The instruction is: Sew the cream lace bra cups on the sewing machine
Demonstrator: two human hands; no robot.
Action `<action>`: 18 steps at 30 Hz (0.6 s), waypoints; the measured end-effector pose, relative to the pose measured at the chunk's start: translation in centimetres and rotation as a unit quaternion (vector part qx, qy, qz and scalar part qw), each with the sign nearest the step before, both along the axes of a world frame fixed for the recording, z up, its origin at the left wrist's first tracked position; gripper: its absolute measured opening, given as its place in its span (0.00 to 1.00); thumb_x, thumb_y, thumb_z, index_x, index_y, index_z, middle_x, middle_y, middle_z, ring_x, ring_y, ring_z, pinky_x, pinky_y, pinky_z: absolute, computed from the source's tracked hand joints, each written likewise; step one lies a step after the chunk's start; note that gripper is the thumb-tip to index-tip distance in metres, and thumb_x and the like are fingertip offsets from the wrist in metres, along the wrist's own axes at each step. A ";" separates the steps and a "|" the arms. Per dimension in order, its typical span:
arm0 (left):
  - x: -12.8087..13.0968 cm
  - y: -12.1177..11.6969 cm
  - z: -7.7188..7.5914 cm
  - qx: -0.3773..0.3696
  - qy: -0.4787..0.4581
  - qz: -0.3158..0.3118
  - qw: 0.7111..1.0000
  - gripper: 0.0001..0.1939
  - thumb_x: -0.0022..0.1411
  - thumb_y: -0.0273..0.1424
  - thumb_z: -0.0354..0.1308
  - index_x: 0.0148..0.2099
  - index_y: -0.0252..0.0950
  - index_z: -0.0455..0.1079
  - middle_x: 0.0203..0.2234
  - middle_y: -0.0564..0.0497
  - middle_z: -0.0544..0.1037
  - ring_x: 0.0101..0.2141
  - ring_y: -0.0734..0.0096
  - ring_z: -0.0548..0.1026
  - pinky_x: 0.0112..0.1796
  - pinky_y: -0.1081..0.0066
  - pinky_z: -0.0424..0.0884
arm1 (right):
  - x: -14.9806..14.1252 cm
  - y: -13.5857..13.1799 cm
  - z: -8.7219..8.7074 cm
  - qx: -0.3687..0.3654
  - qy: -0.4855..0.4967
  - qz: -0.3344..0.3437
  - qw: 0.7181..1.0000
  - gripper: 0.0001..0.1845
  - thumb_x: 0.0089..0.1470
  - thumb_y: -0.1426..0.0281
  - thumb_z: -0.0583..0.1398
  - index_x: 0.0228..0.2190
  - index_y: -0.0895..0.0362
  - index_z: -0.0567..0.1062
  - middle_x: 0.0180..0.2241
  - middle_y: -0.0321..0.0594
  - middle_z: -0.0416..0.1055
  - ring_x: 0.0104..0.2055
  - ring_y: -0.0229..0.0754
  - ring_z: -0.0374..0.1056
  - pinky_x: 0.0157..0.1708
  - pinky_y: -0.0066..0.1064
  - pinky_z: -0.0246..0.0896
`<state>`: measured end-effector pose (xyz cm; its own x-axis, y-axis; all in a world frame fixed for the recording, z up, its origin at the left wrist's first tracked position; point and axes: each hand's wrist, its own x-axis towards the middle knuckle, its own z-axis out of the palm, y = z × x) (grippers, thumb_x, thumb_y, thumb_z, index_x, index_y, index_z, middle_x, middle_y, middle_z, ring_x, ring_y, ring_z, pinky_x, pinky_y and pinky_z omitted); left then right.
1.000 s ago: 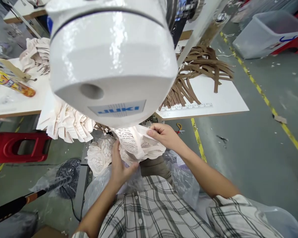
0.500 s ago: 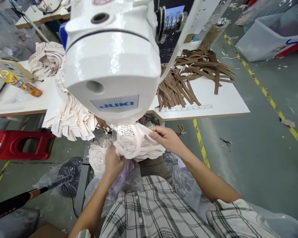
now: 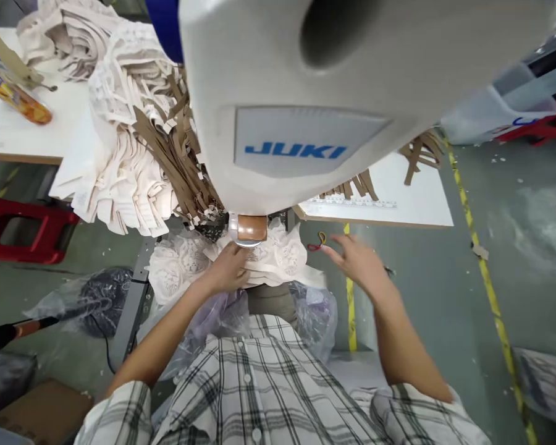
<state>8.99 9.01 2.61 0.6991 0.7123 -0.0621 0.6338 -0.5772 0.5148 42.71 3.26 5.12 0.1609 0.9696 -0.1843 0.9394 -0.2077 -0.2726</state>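
White lace bras [image 3: 285, 250] lie in layers at the front of the white sewing machine [image 3: 287, 179], beneath its head. My left hand [image 3: 228, 270] is closed on the edge of a lace bra at the left of the needle area; its fingertips are partly hidden. My right hand [image 3: 359, 262] is off the fabric, out to the right, fingers apart and slightly blurred, with nothing in it. Beyond its fingertips appear small snips [image 3: 318, 242] with red and yellow handles, seemingly on the floor below. More lace cups [image 3: 171, 272] hang at the left.
Brown fabric strips [image 3: 185, 164] and stacked cream pieces [image 3: 120, 185] cover the left tabletop. A drink bottle [image 3: 23, 102] lies farther left. On the right tabletop [image 3: 419, 198] are a clear ruler [image 3: 352, 202] and more brown strips. A red stool [image 3: 23, 228] stands at left.
My right hand has let go of the lace bra and moved right, its fingers opening. The left hand has shifted nearer the needle area. The view has moved closer to the machine head.
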 end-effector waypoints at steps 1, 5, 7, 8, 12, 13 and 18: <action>-1.1 0.2 -0.3 -0.021 0.006 0.032 0.999 0.30 0.63 0.38 0.54 0.66 0.39 0.61 0.61 0.42 0.69 0.58 0.53 0.69 0.55 0.62 0.70 | -1.7 0.7 -0.7 0.058 0.030 0.036 0.997 0.28 0.61 0.53 0.56 0.53 0.61 0.72 0.53 0.58 0.71 0.55 0.60 0.68 0.51 0.47 0.63; -8.7 1.5 -0.7 -0.043 0.113 0.225 0.967 0.25 0.70 0.38 0.44 0.63 0.32 0.63 0.59 0.38 0.70 0.59 0.55 0.69 0.57 0.61 0.66 | -10.5 3.5 -3.8 0.134 0.152 0.187 0.961 0.39 0.61 0.50 0.57 0.63 0.61 0.60 0.63 0.59 0.62 0.65 0.59 0.58 0.61 0.50 0.56; -12.9 1.8 -1.1 -0.059 0.196 0.321 0.925 0.26 0.70 0.39 0.43 0.58 0.24 0.66 0.52 0.29 0.74 0.53 0.47 0.74 0.52 0.55 0.69 | -13.9 3.9 -5.6 0.091 0.131 0.211 0.964 0.36 0.60 0.50 0.59 0.59 0.64 0.65 0.57 0.63 0.68 0.59 0.63 0.63 0.57 0.51 0.59; -14.6 1.7 -1.4 -0.075 0.237 0.356 0.901 0.27 0.69 0.42 0.45 0.54 0.22 0.69 0.48 0.26 0.76 0.49 0.44 0.75 0.48 0.54 0.70 | -15.0 3.8 -6.4 0.068 0.107 0.214 0.969 0.35 0.60 0.50 0.60 0.55 0.65 0.68 0.52 0.64 0.70 0.56 0.64 0.66 0.55 0.51 0.60; -18.2 0.5 -3.0 -0.150 0.313 0.377 0.858 0.22 0.64 0.46 0.53 0.37 0.30 0.74 0.35 0.34 0.80 0.39 0.50 0.79 0.38 0.64 0.70 | -16.1 2.9 -8.1 0.047 0.087 0.200 0.975 0.34 0.58 0.50 0.61 0.52 0.66 0.70 0.48 0.62 0.72 0.53 0.63 0.67 0.51 0.50 0.61; -18.3 0.0 -3.0 -0.155 0.314 0.370 0.860 0.21 0.66 0.44 0.51 0.35 0.32 0.74 0.34 0.36 0.81 0.39 0.53 0.79 0.37 0.67 0.69 | -16.1 2.8 -8.0 0.058 0.106 0.187 0.975 0.34 0.58 0.49 0.61 0.52 0.65 0.70 0.50 0.62 0.71 0.54 0.64 0.66 0.51 0.50 0.61; -15.4 -3.6 2.3 -0.097 0.283 0.344 0.890 0.22 0.71 0.40 0.41 0.32 0.35 0.69 0.30 0.41 0.78 0.34 0.59 0.75 0.31 0.68 0.60 | -18.9 2.9 -3.3 0.115 0.224 0.198 0.947 0.45 0.53 0.43 0.62 0.61 0.60 0.64 0.60 0.61 0.63 0.63 0.65 0.57 0.57 0.54 0.56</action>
<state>-6.37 5.37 4.88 -0.0806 0.8975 -0.4336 0.9926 0.1120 0.0473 23.79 6.12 1.84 -0.2674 0.9606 0.0757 0.7101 0.2495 -0.6584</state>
